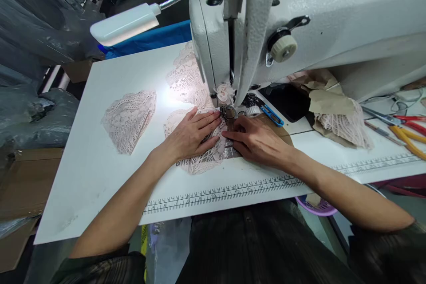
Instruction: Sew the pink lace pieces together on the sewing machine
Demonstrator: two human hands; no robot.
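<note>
My left hand point(191, 135) lies flat with fingers stretched out on a piece of pale pink lace point(199, 162) in front of the presser foot point(229, 113) of a white sewing machine point(299, 17). My right hand point(256, 140) rests on the lace's right edge beside the foot, its fingers bent and pressing the fabric down. More lace point(186, 80) runs out behind the needle under the lamp's light.
A separate lace piece point(129, 117) lies to the left on the white table point(100, 177). Blue-handled snips point(273, 116) sit right of the foot. Brown paper and lace point(336, 117), scissors and orange pliers point(404, 135) lie at the right. A ruler strip point(233, 191) lines the front edge.
</note>
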